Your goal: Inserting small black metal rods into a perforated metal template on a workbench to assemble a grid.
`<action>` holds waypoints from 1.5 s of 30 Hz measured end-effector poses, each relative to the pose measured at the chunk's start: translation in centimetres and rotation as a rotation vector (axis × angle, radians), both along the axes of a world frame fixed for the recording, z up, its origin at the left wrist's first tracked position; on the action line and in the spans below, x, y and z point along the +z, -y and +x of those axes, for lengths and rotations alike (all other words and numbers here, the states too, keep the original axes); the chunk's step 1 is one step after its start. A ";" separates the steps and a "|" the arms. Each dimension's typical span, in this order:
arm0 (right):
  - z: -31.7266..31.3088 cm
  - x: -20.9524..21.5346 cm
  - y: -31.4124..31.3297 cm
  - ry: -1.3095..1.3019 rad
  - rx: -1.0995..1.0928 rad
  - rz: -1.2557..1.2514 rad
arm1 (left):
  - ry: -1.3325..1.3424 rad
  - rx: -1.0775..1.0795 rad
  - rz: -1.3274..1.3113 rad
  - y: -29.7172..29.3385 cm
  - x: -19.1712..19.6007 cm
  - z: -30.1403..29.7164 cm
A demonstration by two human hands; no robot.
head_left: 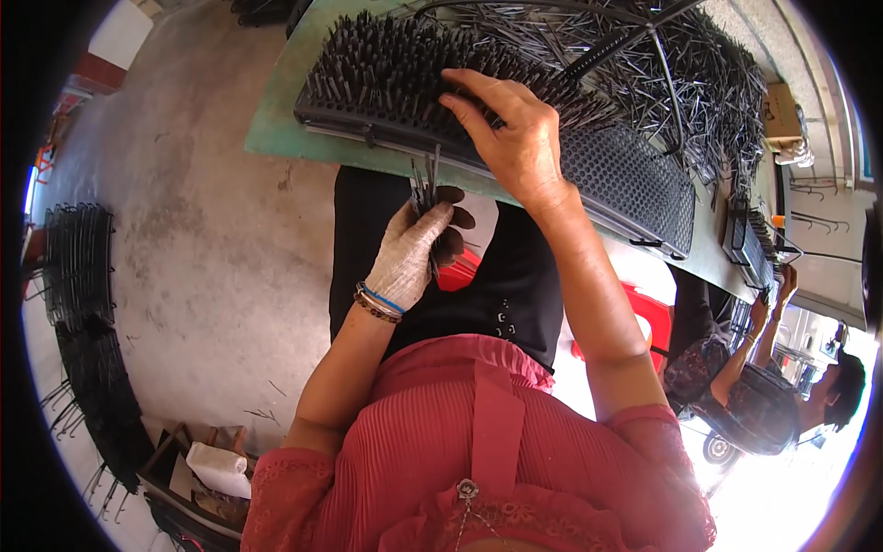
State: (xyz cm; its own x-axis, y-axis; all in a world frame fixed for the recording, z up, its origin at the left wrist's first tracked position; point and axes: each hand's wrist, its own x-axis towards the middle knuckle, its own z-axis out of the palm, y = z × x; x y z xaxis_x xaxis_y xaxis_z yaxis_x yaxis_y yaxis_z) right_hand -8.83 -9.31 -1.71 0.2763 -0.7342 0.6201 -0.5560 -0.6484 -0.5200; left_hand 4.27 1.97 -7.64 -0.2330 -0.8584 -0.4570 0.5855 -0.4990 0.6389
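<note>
A bundle of thin dark metal rods [423,189] sticks up out of my left hand [414,244], which wears a whitish glove with dark fingertips and is closed around them in front of the table edge. My bare right hand [515,129] is over the perforated black rack [630,184]. Its thumb and forefinger are bent toward each other in a pinch among the upright rods [377,69] filling the rack's left part; whatever lies between the tips blends into the dark rods. The rack's right part shows bare holes.
A large heap of loose dark rods [708,92] lies behind the rack on the green table [276,129], under a black metal frame [655,37]. At right, another person [763,396] handles a similar rack [750,248]. Black racks [78,267] stand along the left; a red stool [648,322] is below.
</note>
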 end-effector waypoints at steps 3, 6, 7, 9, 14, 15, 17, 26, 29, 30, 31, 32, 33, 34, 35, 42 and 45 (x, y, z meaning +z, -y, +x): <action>0.1 -0.2 0.2 -0.084 0.051 -0.095 | -0.006 -0.017 -0.006 0.0 0.0 0.0; -0.4 -0.7 0.4 -0.108 0.077 -0.150 | -0.022 -0.025 -0.008 0.1 0.2 -0.4; -0.8 -0.8 0.5 -0.117 0.061 -0.171 | -0.023 -0.022 -0.007 0.1 0.2 -0.7; -1.2 -0.9 0.6 -0.124 0.043 -0.192 | -0.010 -0.029 -0.008 0.2 0.1 -1.1; -0.9 -1.0 1.0 -0.098 0.071 -0.162 | -0.004 -0.054 -0.016 0.2 0.2 -1.4; -0.6 -0.9 1.0 -0.097 0.071 -0.162 | -0.010 -0.054 -0.022 0.2 0.2 -1.3; -0.2 -0.7 0.8 -0.133 0.070 -0.149 | -0.009 -0.052 -0.019 0.1 0.3 -1.3; -0.2 -0.4 0.7 -0.194 -0.016 -0.144 | -0.005 -0.061 -0.009 0.1 0.6 -0.7; -1.2 -0.2 0.6 -0.173 0.012 -0.122 | 0.002 -0.035 0.006 0.4 0.6 -1.8; -1.3 -0.2 0.6 -0.172 0.008 -0.120 | 0.015 -0.038 0.014 0.4 0.7 -1.8; -1.4 -0.3 0.8 -0.157 0.016 -0.098 | 0.016 -0.042 0.016 0.4 0.6 -1.8; -1.5 -0.3 0.9 -0.144 0.023 -0.076 | 0.017 -0.046 0.010 0.3 0.6 -1.7; -1.4 -0.2 0.8 -0.144 0.023 -0.075 | 0.016 -0.046 0.004 0.3 0.6 -1.7; -1.2 0.0 0.6 -0.172 0.011 -0.102 | 0.015 -0.046 0.005 0.3 0.5 -1.7; -1.1 0.3 0.5 -0.200 -0.001 -0.130 | 0.011 -0.054 0.006 0.2 0.5 -1.7; -0.7 0.9 0.8 -0.329 0.043 -0.230 | 0.031 -0.055 -0.001 0.2 0.5 -1.3; -0.5 0.7 0.4 -0.297 -0.014 -0.149 | 0.021 -0.064 -0.032 0.1 0.5 -0.7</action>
State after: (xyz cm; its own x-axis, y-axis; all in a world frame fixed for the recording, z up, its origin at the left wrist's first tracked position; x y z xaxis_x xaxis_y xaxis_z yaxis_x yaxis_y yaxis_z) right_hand -9.34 -9.70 -0.98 0.4515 -0.6462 0.6153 -0.6785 -0.6965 -0.2336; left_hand 3.56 1.91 -7.19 -0.2784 -0.8563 -0.4350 0.5395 -0.5141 0.6668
